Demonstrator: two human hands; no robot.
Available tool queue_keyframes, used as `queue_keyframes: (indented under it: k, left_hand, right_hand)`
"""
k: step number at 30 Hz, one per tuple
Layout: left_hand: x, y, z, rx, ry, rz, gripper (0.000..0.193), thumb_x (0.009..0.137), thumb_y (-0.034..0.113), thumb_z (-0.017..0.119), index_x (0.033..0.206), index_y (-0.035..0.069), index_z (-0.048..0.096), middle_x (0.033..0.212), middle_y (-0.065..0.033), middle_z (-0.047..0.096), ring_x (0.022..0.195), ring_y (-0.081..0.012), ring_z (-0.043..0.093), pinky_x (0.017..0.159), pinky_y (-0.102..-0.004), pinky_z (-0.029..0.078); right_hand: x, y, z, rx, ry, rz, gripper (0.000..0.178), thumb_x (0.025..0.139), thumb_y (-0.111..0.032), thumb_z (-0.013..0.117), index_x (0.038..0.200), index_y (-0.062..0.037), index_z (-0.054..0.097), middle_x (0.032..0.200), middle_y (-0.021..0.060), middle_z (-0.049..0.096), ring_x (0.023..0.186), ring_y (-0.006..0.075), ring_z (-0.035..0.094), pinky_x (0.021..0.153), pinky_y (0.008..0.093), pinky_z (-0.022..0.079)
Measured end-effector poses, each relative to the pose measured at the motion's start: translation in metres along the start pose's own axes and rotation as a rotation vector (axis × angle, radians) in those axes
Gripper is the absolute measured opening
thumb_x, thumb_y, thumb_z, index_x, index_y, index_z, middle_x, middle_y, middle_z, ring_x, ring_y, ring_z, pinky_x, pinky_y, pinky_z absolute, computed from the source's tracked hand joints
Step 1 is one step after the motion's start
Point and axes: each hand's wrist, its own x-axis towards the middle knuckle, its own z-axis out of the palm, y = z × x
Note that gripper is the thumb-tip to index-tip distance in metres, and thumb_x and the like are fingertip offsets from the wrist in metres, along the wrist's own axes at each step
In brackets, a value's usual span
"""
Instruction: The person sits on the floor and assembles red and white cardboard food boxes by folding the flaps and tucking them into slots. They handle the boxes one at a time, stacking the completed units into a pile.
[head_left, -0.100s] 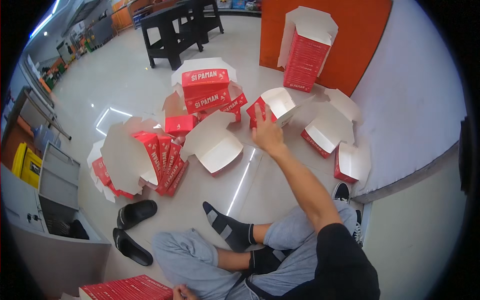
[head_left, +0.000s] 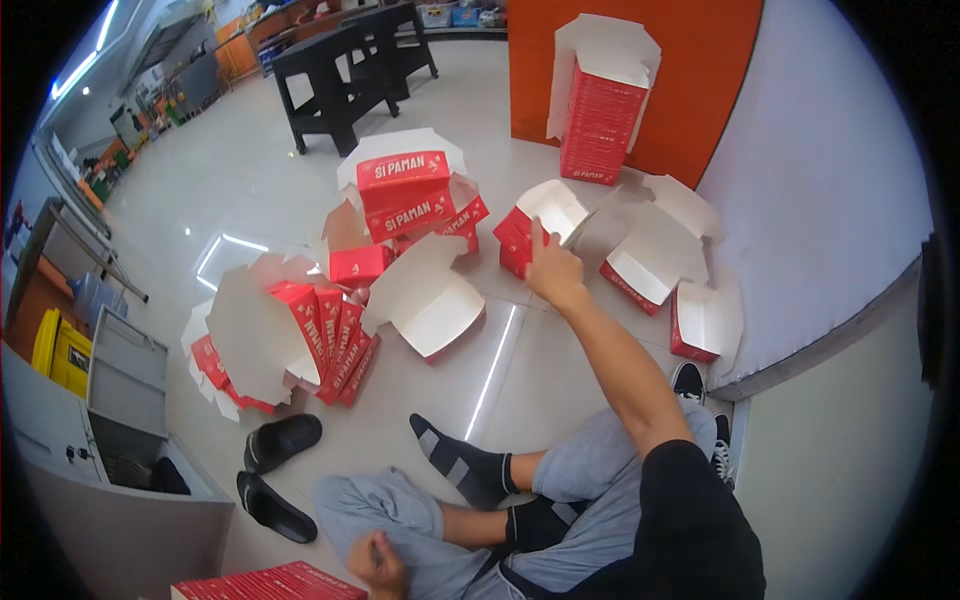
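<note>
My right hand (head_left: 555, 272) reaches forward to an open red-and-white cardboard food box (head_left: 514, 243). Its index finger is stretched out in front of the box's white inside, and nothing shows in its grip; whether it touches the card I cannot tell. Near my knee, my left hand (head_left: 378, 566) is curled into a loose fist with nothing visible in it. Close by at the lower edge lies a stack of flat red cartons (head_left: 270, 582), partly cut off. Another open box (head_left: 436, 315) sits on the floor in front of my feet.
Piles of folded boxes stand at left (head_left: 318, 330) and centre (head_left: 405, 190). Two open boxes lie at right (head_left: 640, 285), (head_left: 694, 338). A tall box stack (head_left: 600, 125) leans by an orange panel (head_left: 690, 90). Black slippers (head_left: 280, 440), stools (head_left: 330, 90) and a grey cabinet (head_left: 150, 520) surround the floor.
My right hand has shifted slightly right and back toward me over the box, its fingers less spread. My left hand has risen further into view from the lower edge.
</note>
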Motion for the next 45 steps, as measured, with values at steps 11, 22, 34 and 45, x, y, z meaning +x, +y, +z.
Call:
queue_keyframes:
  k: [11, 22, 34, 45]
  left_hand:
    - [0.166, 0.059, 0.192, 0.054, -0.264, 0.253, 0.051, 0.089, 0.018, 0.073, 0.135, 0.003, 0.058, 0.138, -0.0256, 0.055, 0.123, -0.0491, 0.053, 0.104, -0.0530, 0.045]
    - [0.138, 0.011, 0.243, 0.029, -0.532, 0.153, 0.012, 0.089, 0.014, 0.070, 0.097, 0.005, 0.071, 0.107, -0.0158, 0.069, 0.107, -0.0360, 0.065, 0.094, -0.0478, 0.051]
    - [0.115, 0.013, 0.222, -0.045, -0.382, 0.200, 0.011, 0.088, 0.015, 0.071, 0.093, 0.006, 0.074, 0.094, -0.0137, 0.072, 0.095, -0.0346, 0.069, 0.084, -0.0442, 0.055]
    - [0.151, -0.004, 0.158, -0.343, 0.281, -0.056, 0.013, 0.094, 0.003, 0.071, 0.105, -0.004, 0.074, 0.092, -0.0145, 0.073, 0.084, -0.0244, 0.073, 0.076, -0.0339, 0.057]
  right_hand:
    - [-0.095, 0.163, -0.054, 0.037, -0.047, 0.194, 0.088, 0.088, -0.045, 0.072, 0.153, 0.0010, 0.035, 0.134, 0.0311, 0.057, 0.114, 0.0462, 0.065, 0.094, 0.0529, 0.054]
    - [-0.059, 0.171, 0.011, 1.022, -0.184, 0.633, 0.036, 0.099, -0.031, 0.066, 0.122, -0.0029, 0.064, 0.096, 0.0086, 0.072, 0.069, 0.0173, 0.069, 0.054, 0.0291, 0.057]
    - [-0.089, 0.113, -0.102, 0.529, 0.662, 0.099, 0.020, 0.102, -0.014, 0.059, 0.113, -0.0003, 0.069, 0.103, 0.0150, 0.070, 0.094, 0.0294, 0.069, 0.080, 0.0394, 0.055]
    - [-0.158, 0.028, 0.005, 0.268, 0.154, -0.671, 0.011, 0.082, -0.002, 0.065, 0.093, -0.0034, 0.066, 0.098, 0.0124, 0.065, 0.113, 0.0365, 0.061, 0.095, 0.0431, 0.054]
